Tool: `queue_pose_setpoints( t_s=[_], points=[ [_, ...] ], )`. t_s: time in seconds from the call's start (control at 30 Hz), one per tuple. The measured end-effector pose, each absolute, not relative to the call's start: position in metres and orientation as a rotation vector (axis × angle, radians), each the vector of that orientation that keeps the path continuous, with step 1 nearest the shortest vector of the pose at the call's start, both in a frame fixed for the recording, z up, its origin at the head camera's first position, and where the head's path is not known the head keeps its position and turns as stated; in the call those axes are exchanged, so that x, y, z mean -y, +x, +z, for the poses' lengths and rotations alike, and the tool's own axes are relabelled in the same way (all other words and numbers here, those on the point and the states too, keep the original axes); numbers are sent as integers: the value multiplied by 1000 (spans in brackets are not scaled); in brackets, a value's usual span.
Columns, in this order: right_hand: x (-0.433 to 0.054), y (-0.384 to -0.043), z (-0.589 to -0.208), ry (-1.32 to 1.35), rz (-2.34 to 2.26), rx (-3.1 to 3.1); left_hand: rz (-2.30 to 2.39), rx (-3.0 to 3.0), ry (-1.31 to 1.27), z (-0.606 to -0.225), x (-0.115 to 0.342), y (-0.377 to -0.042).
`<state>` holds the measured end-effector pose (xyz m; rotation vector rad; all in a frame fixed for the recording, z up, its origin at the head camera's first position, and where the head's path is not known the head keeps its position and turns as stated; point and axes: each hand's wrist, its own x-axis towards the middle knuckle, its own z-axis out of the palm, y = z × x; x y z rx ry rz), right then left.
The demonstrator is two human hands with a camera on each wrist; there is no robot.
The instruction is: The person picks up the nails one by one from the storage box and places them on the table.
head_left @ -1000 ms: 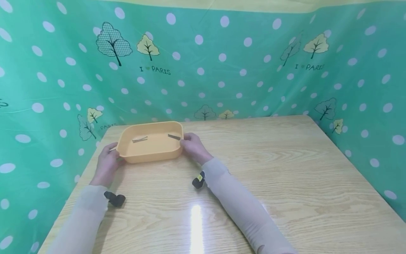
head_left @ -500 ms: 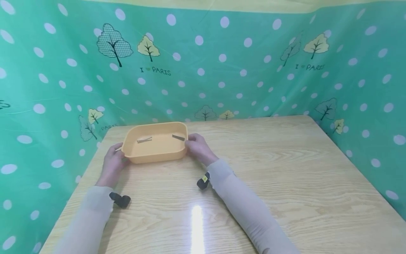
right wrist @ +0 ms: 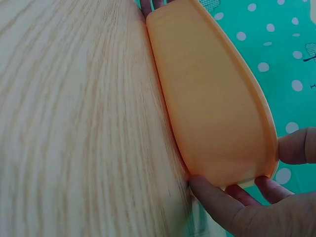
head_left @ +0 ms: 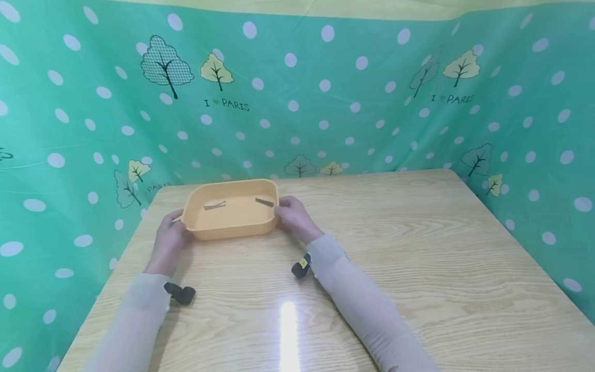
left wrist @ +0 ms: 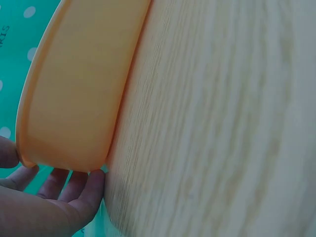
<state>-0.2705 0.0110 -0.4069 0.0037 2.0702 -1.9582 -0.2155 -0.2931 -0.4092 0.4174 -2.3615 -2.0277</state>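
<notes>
A shallow light-orange plastic tray (head_left: 241,229) sits near the back left of the table. My left hand (head_left: 169,238) grips its left end; in the left wrist view the thumb is at the rim and the other fingers (left wrist: 91,192) press against the end wall. My right hand (head_left: 296,219) holds the opposite end, its thumb (right wrist: 296,146) by the rim and its fingertips along the wall in the right wrist view. Inside lie some thin brownish strips (head_left: 215,206) crossing each other on the left, and a darker narrow strip (head_left: 264,202) on the right; their kind is too small to tell.
The wood-grain table (head_left: 395,248) stretches to the right and front, with a bright light reflection near its front middle. A green dotted curtain (head_left: 307,93) hangs behind and on both sides, close to the tray's far edge. Black wrist devices (head_left: 181,293) hang below both sleeves.
Both hands have shifted the tray a little to the right, mostly in the first half second. The strips inside keep their places within it, and each hand keeps its grip.
</notes>
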Motion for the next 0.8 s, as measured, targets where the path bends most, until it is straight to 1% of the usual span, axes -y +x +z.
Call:
queue_pose_setpoints(
  t_s=[0.8],
  points=[
    [-27,-269,-406,28,-1975,-2036,-2071,2330,394,-414,280,-216]
  ],
)
